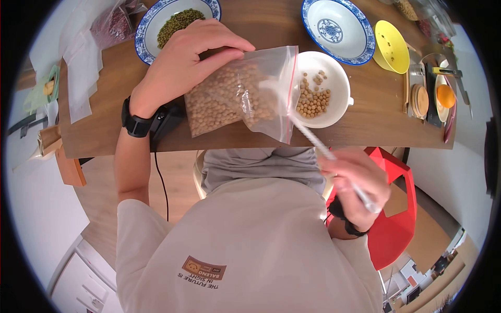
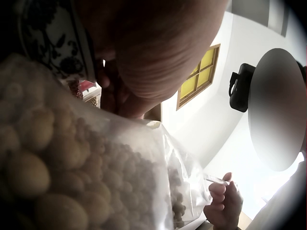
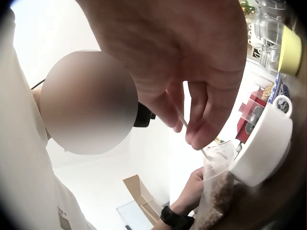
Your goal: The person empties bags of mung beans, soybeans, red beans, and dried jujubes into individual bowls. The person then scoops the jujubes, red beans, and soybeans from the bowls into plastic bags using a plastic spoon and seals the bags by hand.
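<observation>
A clear zip bag (image 1: 229,99) of round tan beans lies tilted on the table, its red-edged mouth facing the white cup (image 1: 342,88). My left hand (image 1: 185,60) pinches the bag's upper edge between thumb and fingers. With its fingers and thumb, my right hand (image 1: 362,182) holds the twisted pale handle of a spoon (image 1: 313,138), blurred in the head view. The spoon's far end shows as a white blur within the bag's mouth. Some of the same beans (image 1: 313,101) lie in the cup, which has a small handle on its side.
Behind the bag stands a blue-and-white bowl (image 1: 148,36) of green beans. A matching bowl (image 1: 360,47) and a yellow bowl (image 1: 383,62) stand at back right. Utensils and an orange ball-like thing (image 1: 445,96) lie at the right edge. A black device (image 1: 167,122) sits by my left wrist.
</observation>
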The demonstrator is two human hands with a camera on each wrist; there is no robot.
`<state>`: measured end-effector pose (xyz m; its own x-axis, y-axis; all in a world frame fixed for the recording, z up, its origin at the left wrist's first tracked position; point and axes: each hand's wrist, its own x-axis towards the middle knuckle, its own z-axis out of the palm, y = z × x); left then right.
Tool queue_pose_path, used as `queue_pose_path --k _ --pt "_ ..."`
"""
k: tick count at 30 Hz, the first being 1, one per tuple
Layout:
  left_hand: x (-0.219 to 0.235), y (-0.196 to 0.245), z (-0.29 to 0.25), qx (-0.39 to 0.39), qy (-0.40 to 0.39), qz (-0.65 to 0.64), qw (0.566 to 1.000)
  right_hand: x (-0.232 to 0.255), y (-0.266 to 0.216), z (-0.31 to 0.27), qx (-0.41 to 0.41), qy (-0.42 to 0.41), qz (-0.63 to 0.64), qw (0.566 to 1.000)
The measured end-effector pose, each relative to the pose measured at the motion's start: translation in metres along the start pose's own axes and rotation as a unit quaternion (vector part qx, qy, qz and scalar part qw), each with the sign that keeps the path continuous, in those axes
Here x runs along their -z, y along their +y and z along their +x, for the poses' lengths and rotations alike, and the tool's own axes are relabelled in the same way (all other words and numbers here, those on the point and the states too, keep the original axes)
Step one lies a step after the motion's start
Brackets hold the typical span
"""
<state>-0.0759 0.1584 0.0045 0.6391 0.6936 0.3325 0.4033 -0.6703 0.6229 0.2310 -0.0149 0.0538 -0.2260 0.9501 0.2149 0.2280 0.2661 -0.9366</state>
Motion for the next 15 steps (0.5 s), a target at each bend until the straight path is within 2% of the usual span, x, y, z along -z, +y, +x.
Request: queue_pose_path --k 3,5,7,9,10,13,15 --pt "0.000 -0.001 -0.001 0.007 -0.004 0.002 1.000 -0.004 -0.002 0.000 0.012 -0.040 -0.068 0.997" --pt "0.000 0.000 -0.001 0.003 -0.002 -0.006 1.000 0.008 0.004 -0.009 0.010 0.027 -0.020 0.999" --pt "0.001 0.000 -0.001 0.006 -0.004 -0.008 1.000 0.022 0.006 -0.012 0.024 0.033 -0.062 0.997" --pt "0.001 0.000 -0.001 0.006 -0.006 -0.009 1.000 0.025 0.005 -0.013 -0.053 0.100 -0.134 0.985" --pt "0.001 0.000 -0.001 0.001 -0.005 -0.007 1.000 0.025 0.006 -0.011 -0.075 0.102 -0.181 0.975" --pt "0.000 0.000 -0.001 -0.003 -0.002 -0.005 1.000 0.018 0.011 -0.007 -0.090 0.087 -0.197 0.973" --pt "0.000 0.000 -0.001 -0.003 -0.001 -0.007 1.000 0.016 0.014 -0.009 -0.093 0.071 -0.154 0.981"
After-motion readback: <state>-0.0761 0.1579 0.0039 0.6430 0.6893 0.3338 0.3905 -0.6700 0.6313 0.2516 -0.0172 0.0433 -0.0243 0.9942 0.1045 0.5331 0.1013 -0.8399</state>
